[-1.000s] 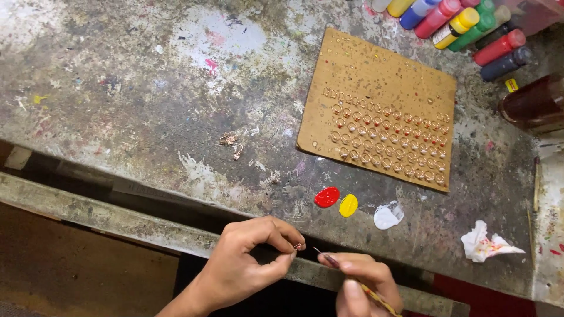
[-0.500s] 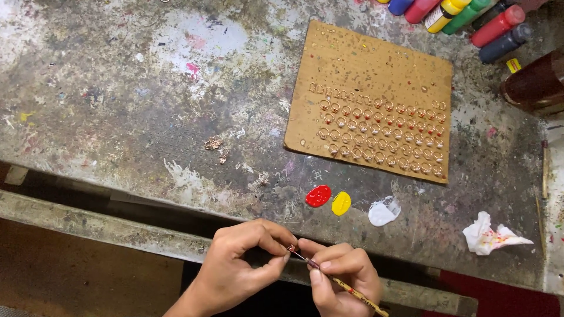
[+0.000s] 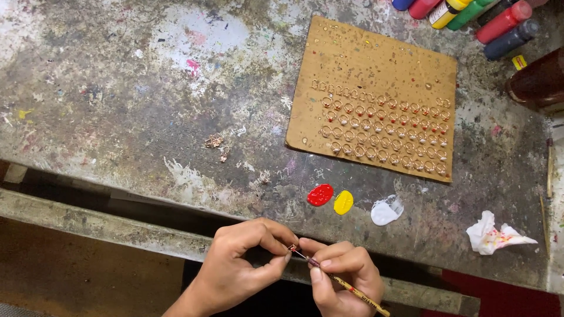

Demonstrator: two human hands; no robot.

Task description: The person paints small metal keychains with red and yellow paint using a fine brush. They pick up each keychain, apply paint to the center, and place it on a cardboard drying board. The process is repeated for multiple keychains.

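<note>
My left hand (image 3: 238,267) pinches a tiny metal ring (image 3: 291,248) between thumb and forefinger at the table's near edge. In my right hand (image 3: 343,276) is a thin paintbrush (image 3: 346,286), gripped like a pen, its tip touching the ring. Just beyond the hands lie three paint blobs on the table: red (image 3: 320,195), yellow (image 3: 343,202) and white (image 3: 386,211). Farther back sits a brown cardboard sheet (image 3: 376,53) carrying several rows of small rings (image 3: 385,126).
Paint bottles (image 3: 470,14) of several colours lie at the top right, beside a dark brown jar (image 3: 537,79). A crumpled paint-stained tissue (image 3: 494,235) lies at the right. A few loose rings (image 3: 216,144) sit left of the cardboard. The worn table (image 3: 117,88) is paint-spattered.
The view has shifted a little. My hands have drawn together, bringing the brush tip onto the ring held by my left hand.
</note>
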